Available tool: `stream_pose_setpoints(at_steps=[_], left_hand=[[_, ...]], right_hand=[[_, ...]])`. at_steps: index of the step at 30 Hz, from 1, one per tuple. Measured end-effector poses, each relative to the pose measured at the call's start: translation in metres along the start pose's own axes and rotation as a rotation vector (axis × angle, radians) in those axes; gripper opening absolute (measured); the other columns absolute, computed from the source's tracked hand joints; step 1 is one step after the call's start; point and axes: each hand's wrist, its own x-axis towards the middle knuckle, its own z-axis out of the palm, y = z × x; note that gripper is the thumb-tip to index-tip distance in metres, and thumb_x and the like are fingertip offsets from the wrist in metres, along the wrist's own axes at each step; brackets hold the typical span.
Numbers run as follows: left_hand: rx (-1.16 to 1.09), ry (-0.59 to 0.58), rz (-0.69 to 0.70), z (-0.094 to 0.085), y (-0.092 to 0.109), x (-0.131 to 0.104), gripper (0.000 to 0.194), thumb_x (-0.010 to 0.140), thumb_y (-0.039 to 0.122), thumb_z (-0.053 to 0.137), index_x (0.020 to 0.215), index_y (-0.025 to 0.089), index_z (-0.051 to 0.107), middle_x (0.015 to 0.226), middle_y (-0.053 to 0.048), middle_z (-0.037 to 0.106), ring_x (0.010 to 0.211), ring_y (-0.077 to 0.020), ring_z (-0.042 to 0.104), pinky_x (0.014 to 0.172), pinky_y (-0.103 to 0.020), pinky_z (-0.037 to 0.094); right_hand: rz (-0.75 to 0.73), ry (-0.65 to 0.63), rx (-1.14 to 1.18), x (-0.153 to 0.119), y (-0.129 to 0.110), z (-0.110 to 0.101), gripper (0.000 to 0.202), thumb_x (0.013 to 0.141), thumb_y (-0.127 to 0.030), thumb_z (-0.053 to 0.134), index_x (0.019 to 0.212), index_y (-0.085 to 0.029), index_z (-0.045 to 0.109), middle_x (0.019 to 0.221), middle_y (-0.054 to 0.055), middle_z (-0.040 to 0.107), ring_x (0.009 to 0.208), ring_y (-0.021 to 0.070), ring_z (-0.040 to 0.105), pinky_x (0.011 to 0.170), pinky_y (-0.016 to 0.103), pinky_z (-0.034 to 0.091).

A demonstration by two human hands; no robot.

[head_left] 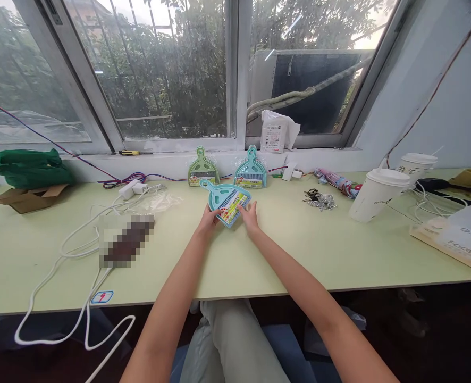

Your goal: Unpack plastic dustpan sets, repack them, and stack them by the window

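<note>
A teal dustpan-and-brush set [228, 203] with a yellow label is held tilted above the table, its handle toward the upper left. My left hand [209, 219] grips its lower left edge, fingers partly hidden behind it. On the right side, my right hand [250, 216] holds it with the thumb on the label. Behind it, a green dustpan set [202, 169] and another teal dustpan set [251, 169] stand upright in clear wrap against the wall under the window.
The pale green table [299, 260] carries white cables [66, 252] and a blurred dark object [127, 242] at left, keys [321, 200] and paper cups [379, 194] at right. A tissue pack [459, 234] lies far right; a cardboard box [30, 198] sits far left.
</note>
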Motion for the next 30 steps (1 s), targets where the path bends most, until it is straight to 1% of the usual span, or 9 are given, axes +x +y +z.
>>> stream_pose_setpoints(at_steps=[4, 7, 10, 12, 15, 18, 22, 27, 30], left_hand=[[0.221, -0.110, 0.013, -0.006, 0.010, -0.003, 0.047, 0.071, 0.032, 0.071, 0.113, 0.021, 0.052, 0.106, -0.007, 0.065, 0.097, -0.0215, 0.064, 0.088, -0.038, 0.052], [0.678, -0.010, 0.153, -0.021, 0.020, 0.000, 0.035, 0.089, 0.043, 0.047, 0.113, 0.020, 0.059, 0.121, -0.011, 0.061, 0.117, -0.0268, 0.055, 0.100, -0.045, 0.044], [1.233, 0.350, 0.317, -0.046, 0.026, 0.004, 0.042, 0.095, 0.037, 0.033, 0.122, 0.019, 0.058, 0.143, -0.013, 0.046, 0.138, -0.0295, 0.032, 0.113, -0.051, 0.025], [1.476, 0.539, 0.293, -0.064, 0.026, 0.006, 0.048, 0.093, 0.032, 0.035, 0.137, 0.015, 0.046, 0.153, -0.015, 0.030, 0.145, -0.0301, 0.016, 0.115, -0.054, 0.014], [1.598, 0.525, 0.104, -0.081, 0.023, 0.010, 0.058, 0.090, 0.025, 0.039, 0.146, 0.010, 0.033, 0.154, -0.018, 0.026, 0.145, -0.0315, 0.014, 0.114, -0.056, 0.013], [1.554, 0.324, 0.106, -0.076, 0.023, 0.011, 0.061, 0.088, 0.022, 0.041, 0.147, 0.011, 0.032, 0.145, -0.016, 0.044, 0.137, -0.0279, 0.035, 0.112, -0.044, 0.024], [1.486, 0.098, 0.166, -0.048, 0.028, 0.004, 0.053, 0.089, 0.028, 0.039, 0.140, 0.020, 0.045, 0.106, -0.007, 0.070, 0.109, -0.0212, 0.058, 0.096, -0.034, 0.039], [1.883, 0.349, 0.091, -0.030, 0.030, -0.011, 0.046, 0.089, 0.044, 0.039, 0.096, 0.013, 0.072, 0.092, -0.019, 0.069, 0.100, -0.0331, 0.059, 0.092, -0.047, 0.032], [1.973, 0.444, 0.095, -0.036, 0.031, -0.018, 0.042, 0.082, 0.047, 0.054, 0.101, 0.013, 0.069, 0.105, -0.022, 0.064, 0.108, -0.0375, 0.051, 0.090, -0.047, 0.032]], right_hand=[[0.303, -0.047, 0.833, -0.002, -0.002, -0.003, 0.031, 0.076, -0.014, 0.068, 0.106, -0.016, 0.060, 0.104, 0.007, 0.072, 0.096, 0.0184, 0.069, 0.087, 0.031, 0.057], [0.292, -0.024, 0.925, -0.003, -0.005, -0.009, 0.021, 0.073, -0.005, 0.069, 0.089, -0.017, 0.061, 0.090, 0.004, 0.073, 0.083, 0.0159, 0.071, 0.081, 0.028, 0.060], [0.293, -0.004, 0.900, -0.002, -0.006, -0.016, 0.023, 0.071, -0.002, 0.069, 0.087, -0.017, 0.062, 0.084, 0.002, 0.073, 0.077, 0.0156, 0.071, 0.076, 0.029, 0.061], [0.312, 0.009, 0.877, -0.002, -0.005, -0.020, 0.022, 0.071, -0.002, 0.068, 0.086, -0.017, 0.061, 0.083, 0.002, 0.073, 0.076, 0.0154, 0.071, 0.075, 0.028, 0.061], [0.309, 0.005, 0.870, -0.001, -0.004, -0.023, 0.022, 0.071, -0.002, 0.068, 0.086, -0.017, 0.061, 0.084, 0.003, 0.074, 0.079, 0.0160, 0.071, 0.075, 0.027, 0.061], [0.299, -0.007, 0.862, -0.001, -0.004, -0.024, 0.023, 0.071, -0.003, 0.069, 0.087, -0.017, 0.061, 0.086, 0.003, 0.074, 0.081, 0.0167, 0.071, 0.075, 0.028, 0.061], [0.285, 0.001, 0.856, 0.000, -0.003, -0.024, 0.022, 0.070, -0.005, 0.069, 0.086, -0.017, 0.061, 0.090, 0.004, 0.073, 0.081, 0.0165, 0.071, 0.075, 0.028, 0.061], [0.280, 0.029, 0.874, 0.001, -0.005, -0.031, 0.021, 0.071, -0.003, 0.067, 0.086, -0.017, 0.061, 0.087, 0.003, 0.073, 0.079, 0.0150, 0.071, 0.076, 0.027, 0.061], [0.281, 0.055, 0.888, 0.002, -0.006, -0.038, 0.021, 0.072, -0.002, 0.066, 0.087, -0.016, 0.061, 0.087, 0.003, 0.073, 0.078, 0.0146, 0.071, 0.075, 0.027, 0.061]])
